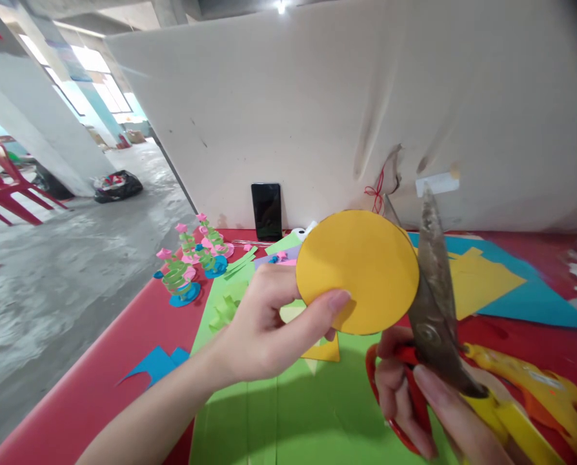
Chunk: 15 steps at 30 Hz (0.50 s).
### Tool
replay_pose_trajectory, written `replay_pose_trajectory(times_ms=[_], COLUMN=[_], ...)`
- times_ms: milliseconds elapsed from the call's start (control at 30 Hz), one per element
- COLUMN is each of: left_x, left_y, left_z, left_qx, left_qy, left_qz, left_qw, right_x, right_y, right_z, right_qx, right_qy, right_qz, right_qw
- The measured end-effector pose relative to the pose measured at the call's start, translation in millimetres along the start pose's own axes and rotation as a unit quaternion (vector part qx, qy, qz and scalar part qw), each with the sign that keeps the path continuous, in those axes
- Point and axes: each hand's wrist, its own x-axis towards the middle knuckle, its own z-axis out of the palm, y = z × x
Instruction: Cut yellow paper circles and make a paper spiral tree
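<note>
My left hand [264, 323] pinches a yellow paper disc [359, 271] by its lower left edge and holds it upright above the table. My right hand [414, 394] grips a pair of scissors [436, 303] with red and yellow handles. The blades point up and rest against the disc's right edge. Under both hands lies a green paper sheet [288, 413] on the red table [99, 400].
Small paper trees with pink flowers [186, 265] stand at the left back. A black phone [266, 211] leans on the white board wall. Yellow and blue sheets [501, 284] lie at the right, a yellow glue gun [535, 381] near the right edge, blue scraps [157, 365] at left.
</note>
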Motion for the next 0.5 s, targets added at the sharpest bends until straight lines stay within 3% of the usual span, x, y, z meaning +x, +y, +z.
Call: replay_pose_trajectory(times_ms=[100,400,500], left_x=[0.4,-0.5,-1.0], left_y=[-0.1,1.1,0.6], left_z=[1.2,1.0,1.3], left_qx=[0.000,0.002,0.010], left_qy=[0.006,0.018,0.022], left_qz=[0.006,-0.004,-0.014], left_qw=[1.000,1.000,1.000], right_x=[-1.1,-3.3,-3.9], right_y=[4.3,0.9,-3.8], right_z=[-3.8,-1.2,0.5], right_qx=[0.066,-0.003,-0.012], right_qy=[-0.053,0.010,-0.008], right_qz=[0.045,0.026,0.032], right_qw=[0.995,1.000,0.999])
